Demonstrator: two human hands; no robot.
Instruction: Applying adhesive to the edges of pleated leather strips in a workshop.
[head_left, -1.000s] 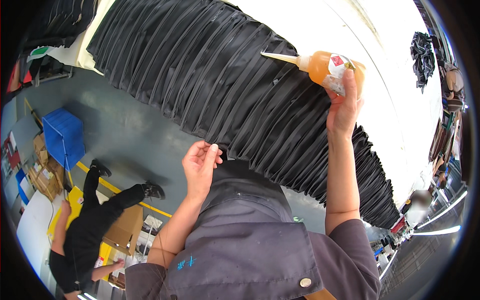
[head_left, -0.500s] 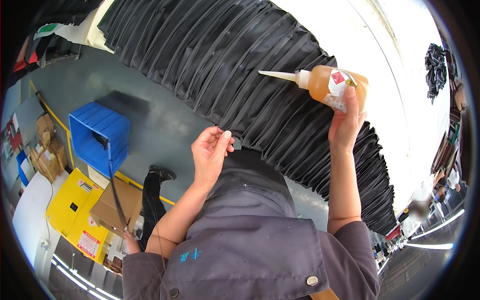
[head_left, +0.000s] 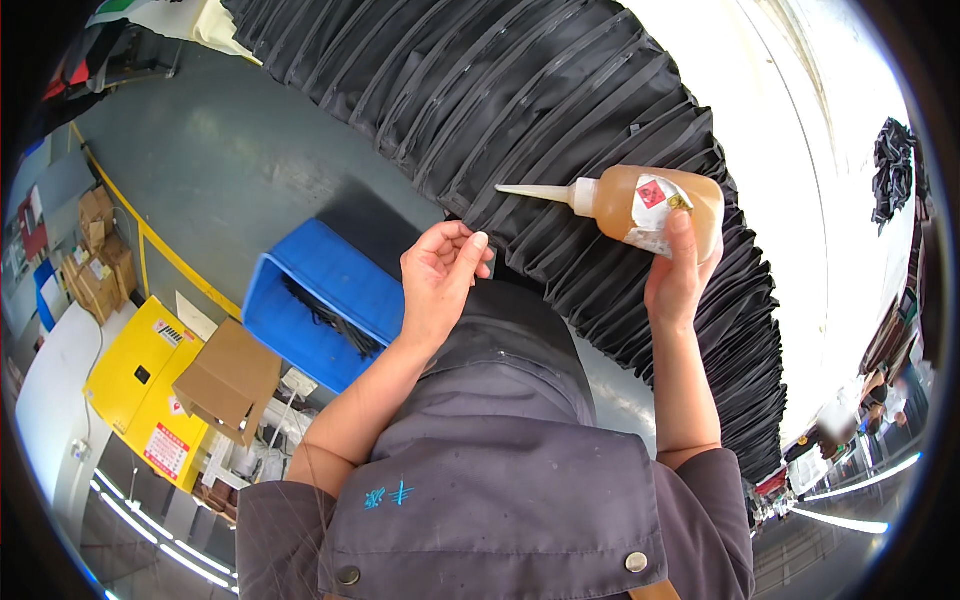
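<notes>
My right hand (head_left: 676,275) is wrapped around a clear plastic squeeze bottle (head_left: 625,200) of amber liquid, with a white cap and a long pale nozzle. The bottle lies nearly level above the black strips, its nozzle pointing left. Below it, a long row of black pleated fabric strips (head_left: 560,60) stretches from the upper left to the lower right. Close to the row's near edge, my left hand (head_left: 440,275) has thumb and fingers pinched together. A small greyish piece shows beside those fingers; what they hold is not clear.
On the floor at left is a blue bin (head_left: 300,245) with dark strips inside. A yellow cabinet (head_left: 130,375) and an open cardboard box (head_left: 235,375) stand beyond it. The white table (head_left: 770,130) carries a black bundle (head_left: 893,170) at far right.
The blue bin has come closer, beside my left forearm, and the other person's leg and hand are out of sight. The bottle sits slightly lower and further left; both grips look unchanged.
</notes>
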